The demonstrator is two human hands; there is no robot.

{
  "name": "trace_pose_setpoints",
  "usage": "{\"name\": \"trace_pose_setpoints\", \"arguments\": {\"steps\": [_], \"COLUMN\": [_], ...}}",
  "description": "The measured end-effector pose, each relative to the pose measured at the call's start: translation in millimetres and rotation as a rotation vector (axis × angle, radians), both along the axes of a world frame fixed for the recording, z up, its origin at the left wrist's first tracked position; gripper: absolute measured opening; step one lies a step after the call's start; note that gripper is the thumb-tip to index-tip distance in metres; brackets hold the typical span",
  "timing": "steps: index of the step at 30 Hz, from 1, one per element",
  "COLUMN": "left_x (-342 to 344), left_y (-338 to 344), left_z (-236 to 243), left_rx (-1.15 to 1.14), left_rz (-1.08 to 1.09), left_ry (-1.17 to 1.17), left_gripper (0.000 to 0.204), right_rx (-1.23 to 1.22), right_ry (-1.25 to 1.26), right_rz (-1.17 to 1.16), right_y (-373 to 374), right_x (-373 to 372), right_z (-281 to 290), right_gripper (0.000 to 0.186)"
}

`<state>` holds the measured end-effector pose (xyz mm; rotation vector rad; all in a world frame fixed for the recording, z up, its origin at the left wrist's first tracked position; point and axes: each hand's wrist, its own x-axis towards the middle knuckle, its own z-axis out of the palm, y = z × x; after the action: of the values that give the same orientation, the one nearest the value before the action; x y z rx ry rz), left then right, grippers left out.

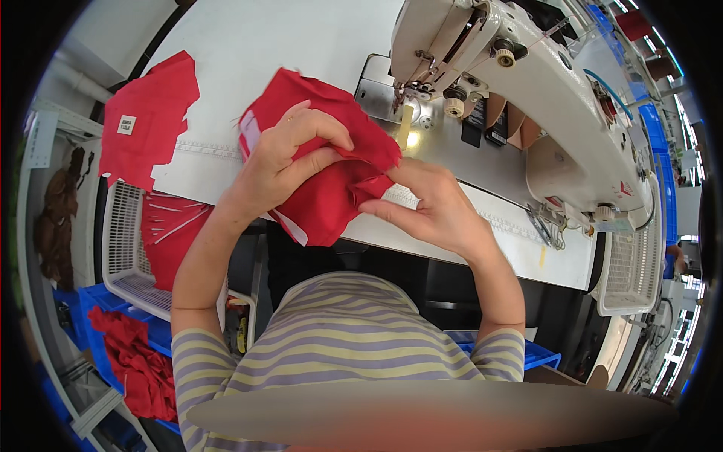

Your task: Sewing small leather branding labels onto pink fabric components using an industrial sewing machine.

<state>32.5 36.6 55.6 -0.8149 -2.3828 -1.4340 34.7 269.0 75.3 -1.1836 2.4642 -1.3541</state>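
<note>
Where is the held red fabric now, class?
In the head view, the red fabric is near centre, held between the left hand and right hand, left of the sewing machine.

On the flat red cloth (169, 87) at your left you have a small white label (126, 125), nearly square, with dark capital letters in two short lines. Along the near side of your white table (241, 45) runs a pale measuring tape (207, 150) with fine dark markings, too small to read off. Your sewing machine (557, 90) carries a red-and-white warning sticker (625, 187) low on its body; its print is too tiny to read. The small black box (497, 129) beside the machine seems to bear pale print, though you can't make it out here.
</note>
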Motion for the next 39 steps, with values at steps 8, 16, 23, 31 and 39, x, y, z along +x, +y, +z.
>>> {"name": "trace_pose_setpoints", "arguments": {"steps": [8, 16, 23, 31, 39], "left_x": [-1.1, 9.2, 17.0, 16.4, 17.0], "left_y": [-6.0, -1.1, 0.8, 0.7, -0.9], "left_z": [11.9, -7.6, -3.3, 5.8, 2.2], "left_rx": [-0.036, 0.263, 0.307, 0.211, 0.230], "left_rz": [-0.114, -0.021, 0.042, -0.018, -0.009], "left_ry": [-0.033, -0.496, -0.515, -0.454, -0.474], "left_gripper": [0.012, 0.011, 0.012, 0.007, 0.005], "right_rx": [0.107, -0.277, -0.230, -0.216, -0.242], "right_ry": [0.221, -0.088, -0.080, 0.041, -0.321], "right_rz": [-0.044, -0.281, -0.139, -0.214, -0.353], "right_y": [0.6, -9.5, 7.5, -3.5, -2.3], "right_x": [-5.6, 17.6, 10.6, 17.7, 26.0], "right_z": [-9.1, -37.6, -37.3, -36.0, -29.7], "right_gripper": [0.019, 0.011, 0.013, 0.012, 0.007]}}
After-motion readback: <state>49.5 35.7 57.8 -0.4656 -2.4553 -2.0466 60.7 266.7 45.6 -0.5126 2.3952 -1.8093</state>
